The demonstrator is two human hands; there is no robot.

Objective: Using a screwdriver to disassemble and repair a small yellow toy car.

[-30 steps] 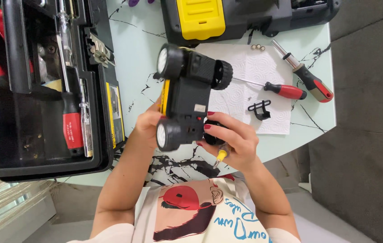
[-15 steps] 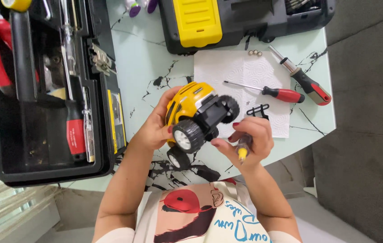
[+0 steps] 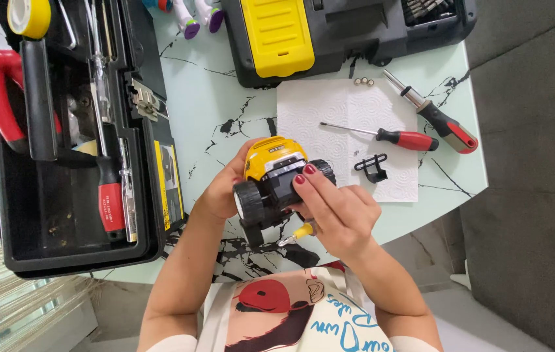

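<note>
I hold a yellow and black toy truck (image 3: 272, 176) with big black wheels just above the marbled table (image 3: 206, 111). My left hand (image 3: 220, 192) grips its left side. My right hand (image 3: 335, 212) wraps over its right side, fingers on the black underside, and also pinches a small yellow-handled screwdriver (image 3: 299, 233) under the palm. The truck's yellow body faces away from me.
An open black toolbox (image 3: 62, 137) with red pliers and screwdrivers lies at the left. A black and yellow tool case (image 3: 303, 32) sits at the back. On a white paper towel (image 3: 336, 117) lie two red-handled screwdrivers (image 3: 408, 139), a small black part (image 3: 372, 167) and tiny screws.
I have turned the truck from underside-up to its yellow body showing and brought it lower, closer to me. My right hand has shifted onto the truck's side.
</note>
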